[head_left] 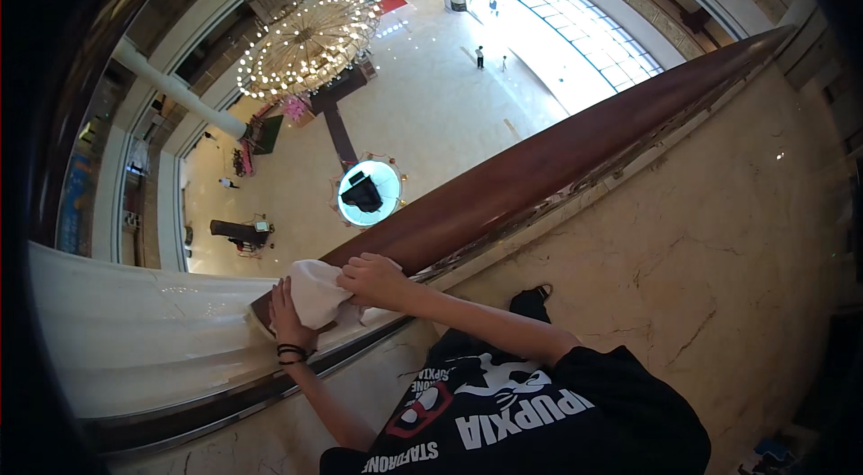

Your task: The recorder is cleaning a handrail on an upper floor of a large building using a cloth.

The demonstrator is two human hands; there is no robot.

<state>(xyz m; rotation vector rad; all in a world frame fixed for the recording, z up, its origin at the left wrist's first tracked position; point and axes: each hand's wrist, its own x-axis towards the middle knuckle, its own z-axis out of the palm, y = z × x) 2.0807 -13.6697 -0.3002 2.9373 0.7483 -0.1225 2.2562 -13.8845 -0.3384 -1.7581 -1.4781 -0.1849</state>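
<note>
A white cloth (pixel 315 292) lies bunched over the near left end of a wide, polished brown handrail (pixel 503 189). My right hand (pixel 373 281) has its fingers curled into the cloth's right side, gripping it. On the cloth's left edge is my left hand (pixel 289 318), its fingers pointing up along the fabric and holding it against the rail. Dark bands circle the left wrist. Part of the rail's end is hidden beneath the cloth and hands.
Past the rail drops a deep atrium, with a lit chandelier (pixel 307 39) and a black piano (pixel 362 194) on a glowing round platform. A white wall panel (pixel 135 322) adjoins the rail's left end. Marble floor (pixel 701 268) extends to the right.
</note>
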